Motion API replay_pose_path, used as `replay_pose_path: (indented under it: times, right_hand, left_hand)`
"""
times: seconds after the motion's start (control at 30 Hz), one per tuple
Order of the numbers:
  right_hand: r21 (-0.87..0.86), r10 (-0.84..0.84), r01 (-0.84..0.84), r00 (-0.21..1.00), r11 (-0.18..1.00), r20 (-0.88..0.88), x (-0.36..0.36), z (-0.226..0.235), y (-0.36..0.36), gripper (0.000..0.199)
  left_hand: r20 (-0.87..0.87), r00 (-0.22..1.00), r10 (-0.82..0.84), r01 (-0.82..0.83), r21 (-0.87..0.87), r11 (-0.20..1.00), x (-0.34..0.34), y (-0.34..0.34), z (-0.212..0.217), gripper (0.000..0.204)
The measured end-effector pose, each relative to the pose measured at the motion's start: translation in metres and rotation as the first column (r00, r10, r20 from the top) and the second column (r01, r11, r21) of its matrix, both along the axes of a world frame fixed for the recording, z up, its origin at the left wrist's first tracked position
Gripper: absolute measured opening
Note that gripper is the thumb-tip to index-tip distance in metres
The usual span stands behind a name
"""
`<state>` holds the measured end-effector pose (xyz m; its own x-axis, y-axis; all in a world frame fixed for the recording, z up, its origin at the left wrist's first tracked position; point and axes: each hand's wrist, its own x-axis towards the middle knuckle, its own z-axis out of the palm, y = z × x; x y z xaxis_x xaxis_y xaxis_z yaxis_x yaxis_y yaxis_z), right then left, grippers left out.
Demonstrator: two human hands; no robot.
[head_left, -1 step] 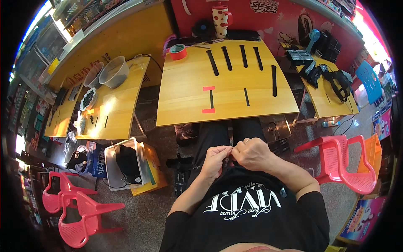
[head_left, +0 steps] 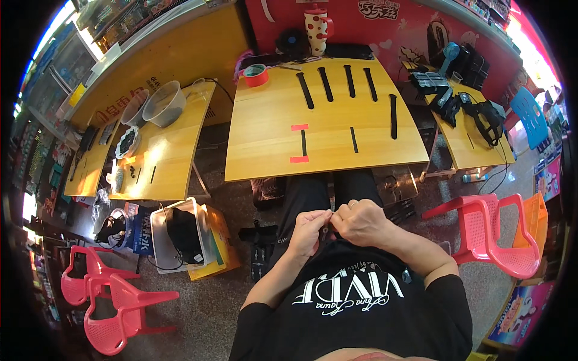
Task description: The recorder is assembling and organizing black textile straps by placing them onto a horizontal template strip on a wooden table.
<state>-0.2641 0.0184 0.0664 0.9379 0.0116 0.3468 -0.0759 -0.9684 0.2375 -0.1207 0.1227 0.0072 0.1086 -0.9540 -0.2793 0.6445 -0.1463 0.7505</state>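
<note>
Head view: hardly anything has shifted since the previous picture, so the close fingertip work apparently continues. The left hand (head_left: 309, 231) pinches a small dark piece (head_left: 324, 231), mostly hidden; the right hand (head_left: 361, 222) meets it, fingers curled closed, contents impossible to tell. Ahead of both hands is the wooden table (head_left: 259, 163), its near edge apart from them; beyond that edge lies a red-taped black strip (head_left: 304, 143). Room to spread lies sideways, the pink plastic armchair (head_left: 471, 221) well right.

Smooth wood-grain table (head_left: 259, 126), glossy plastic chair (head_left: 512, 262)
</note>
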Motion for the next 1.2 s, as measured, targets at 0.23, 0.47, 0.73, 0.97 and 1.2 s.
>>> replay_pose_path:
  times: [0.23, 0.47, 0.73, 0.97, 1.2]
  right_hand:
    - [0.028, 0.013, -0.015, 0.998, 0.999, 0.058, 0.001, -0.012, 0.013, 0.017]
    - [0.226, 0.002, -0.022, 0.996, 0.974, 0.091, -0.004, -0.006, 0.014, 0.026]
    - [0.169, 0.13, -0.135, 0.991, 0.976, 0.037, 0.0, -0.019, 0.013, 0.015]
    - [0.144, 0.196, -0.225, 0.961, 0.964, 0.194, 0.005, -0.016, 0.008, 0.016]
    - [0.268, 0.034, -0.083, 0.983, 0.96, 0.18, 0.002, -0.005, 0.001, 0.017]
  left_hand:
    - [-0.051, 0.987, 0.15, -0.15, 0.008, 0.989, -0.004, 0.005, -0.009, 0.026]
    - [0.189, 0.947, 0.258, -0.23, -0.16, 0.96, -0.002, 0.0, -0.016, 0.02]
    - [0.044, 0.999, 0.01, -0.012, 0.048, 0.999, 0.002, 0.01, -0.01, 0.018]
    - [0.215, 0.958, 0.189, -0.187, -0.029, 0.982, 0.001, 0.01, 0.006, 0.019]
    - [0.203, 0.973, 0.112, -0.076, -0.181, 0.981, 0.006, 0.009, 0.008, 0.023]
